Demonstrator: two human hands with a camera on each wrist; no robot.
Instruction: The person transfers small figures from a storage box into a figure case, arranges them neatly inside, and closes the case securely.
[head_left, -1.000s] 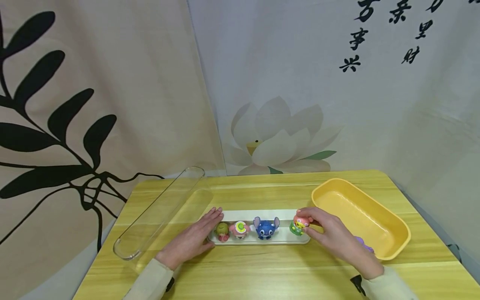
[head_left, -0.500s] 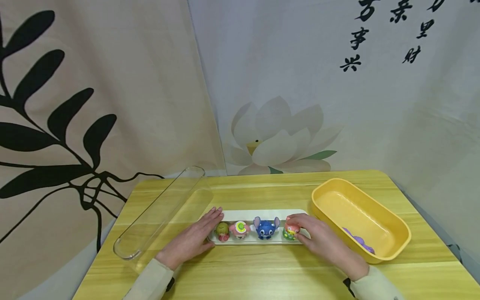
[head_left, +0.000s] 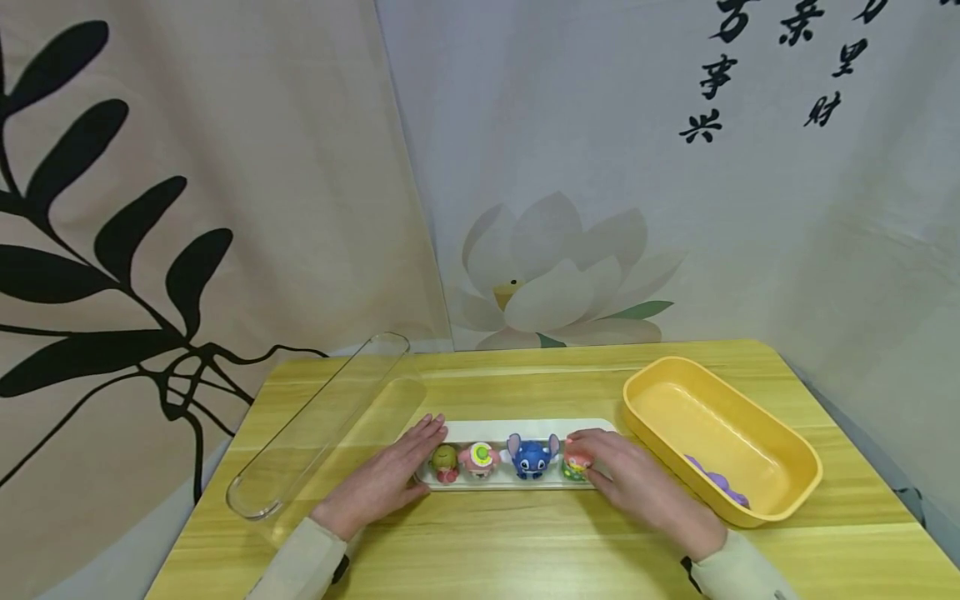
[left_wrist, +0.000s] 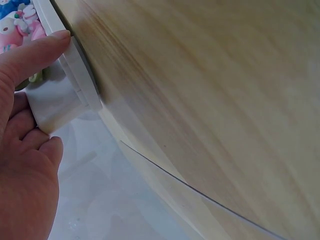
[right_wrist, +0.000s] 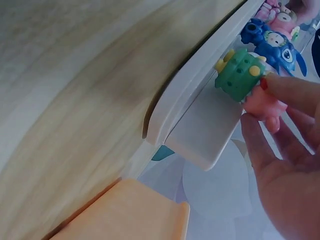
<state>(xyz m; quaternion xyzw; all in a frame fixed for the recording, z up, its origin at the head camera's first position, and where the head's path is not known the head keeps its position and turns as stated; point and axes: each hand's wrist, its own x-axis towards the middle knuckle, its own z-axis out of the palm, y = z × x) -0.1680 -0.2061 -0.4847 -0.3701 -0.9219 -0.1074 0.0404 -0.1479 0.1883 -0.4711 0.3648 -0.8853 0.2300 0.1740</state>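
Observation:
A long white tray lies on the table, bearing a row of small figurines. From the left these are an olive-headed one, a pink one with a green and yellow top, and a blue big-eared one. My left hand grips the tray's left end, thumb on the front edge and fingers behind. Between thumb and fingers my right hand pinches a pink-and-green figurine inside the tray, close beside the blue one. In the head view its right side is covered by the fingers.
To the right stands a yellow bin with a purple object in it. A clear, long cover lies slanted on the left of the wooden table. Printed curtains hang behind the table.
My right hand has moved left along the tray with the pink-and-green figurine, bringing it lower and nearer the blue one. The left hand has stayed put.

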